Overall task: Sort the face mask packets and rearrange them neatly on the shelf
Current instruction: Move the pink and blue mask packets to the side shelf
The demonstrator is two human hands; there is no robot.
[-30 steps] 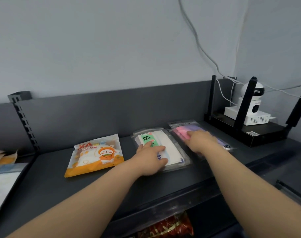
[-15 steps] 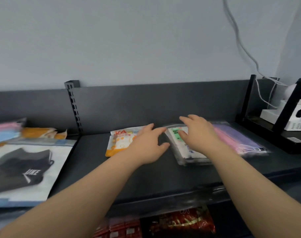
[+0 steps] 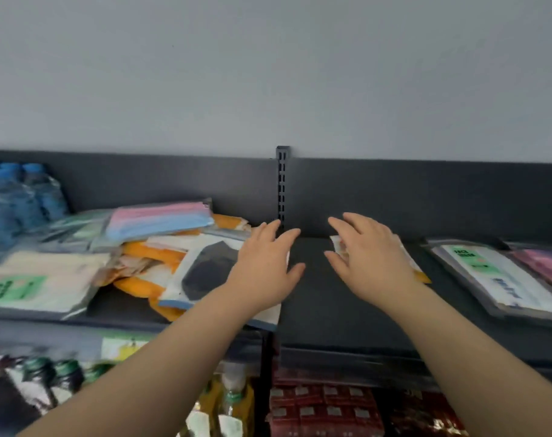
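Both hands hover over the dark shelf [image 3: 331, 310], fingers spread, holding nothing. My left hand [image 3: 265, 266] is over the right edge of a white packet with a black mask [image 3: 202, 272]. My right hand [image 3: 369, 260] covers most of an orange-and-white packet [image 3: 421, 274]. To the left lies a loose pile: orange packets [image 3: 142, 283], a pink-and-blue packet [image 3: 158, 219] on top, and a clear packet with a green label [image 3: 32, 282]. At the right lie a white mask packet with a green label [image 3: 492, 275] and a pink packet [image 3: 545, 266].
A slotted upright [image 3: 282, 184] divides the shelf's back panel. Blue wrapped bottles [image 3: 19, 197] stand at the far left. Below the shelf are bottles [image 3: 233, 402] and red packets [image 3: 325, 408]. The view is blurred by motion.
The view has swung left, bringing the messy pile into sight. Both hands have left the white and pink packets at the right and moved left, the right hand now over the orange packet.
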